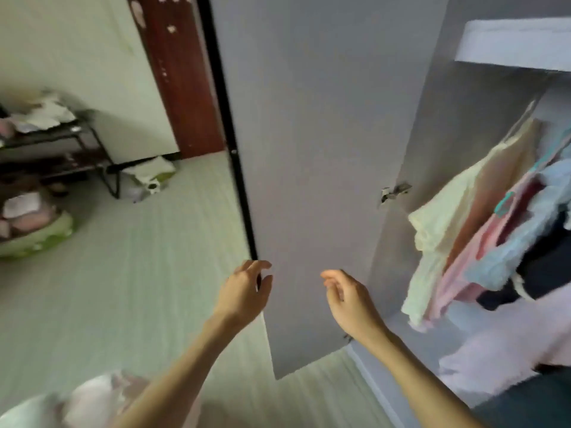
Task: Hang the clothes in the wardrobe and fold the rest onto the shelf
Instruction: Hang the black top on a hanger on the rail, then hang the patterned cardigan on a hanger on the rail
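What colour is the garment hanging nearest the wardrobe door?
Cream or pale yellow garment, seen in the head view.

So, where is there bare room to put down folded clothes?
Bare floor lies between the open wardrobe door and the black rack. Inside the wardrobe it is crowded: hanging clothes fill the right. Both hands hold nothing.

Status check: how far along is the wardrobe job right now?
Done: several garments already hang inside the wardrobe, whose door stands open. In hand: nothing; the left hand is at the door's edge and the right hand is empty. Left: a pale clothes pile lies at bottom left, and nothing folded shows on the shelf.
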